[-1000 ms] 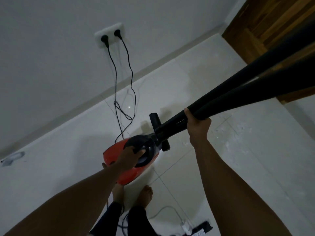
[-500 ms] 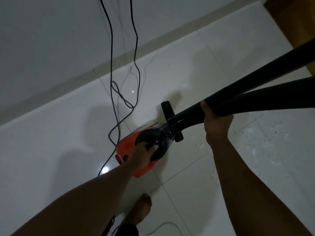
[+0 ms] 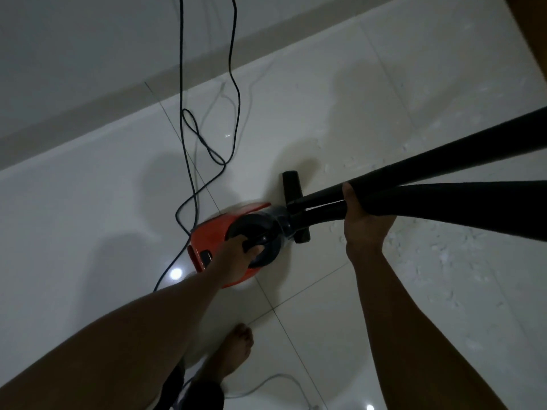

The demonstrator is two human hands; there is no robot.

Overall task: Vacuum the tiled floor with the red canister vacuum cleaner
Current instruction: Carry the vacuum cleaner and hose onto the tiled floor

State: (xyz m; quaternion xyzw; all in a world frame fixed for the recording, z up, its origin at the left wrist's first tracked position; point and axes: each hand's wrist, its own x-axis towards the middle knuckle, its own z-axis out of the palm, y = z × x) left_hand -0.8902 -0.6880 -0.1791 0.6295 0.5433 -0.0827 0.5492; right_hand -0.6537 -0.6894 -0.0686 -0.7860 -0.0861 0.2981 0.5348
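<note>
The red canister vacuum (image 3: 217, 232) hangs just above the glossy white tiled floor (image 3: 325, 113), near the middle of the view. My left hand (image 3: 236, 255) is closed around its black top handle. My right hand (image 3: 365, 220) grips the black tubes (image 3: 444, 184), which run up and off the right edge. A black floor nozzle (image 3: 293, 187) sticks out crosswise by the front of the canister. White crumbs and dust (image 3: 444, 250) are scattered on the tiles to the right.
Two black power cords (image 3: 189, 122) trail down the grey wall (image 3: 88, 48) and loop on the floor left of the vacuum. My bare foot (image 3: 233, 350) stands below the canister. A thin white cable (image 3: 266, 380) lies by the bottom edge. Brown wood (image 3: 532, 39) shows at top right.
The view has tilted down: the wall socket and the wooden door have slid out of the frame. Both hands keep their grips, and the vacuum sits slightly further right and lower in view.
</note>
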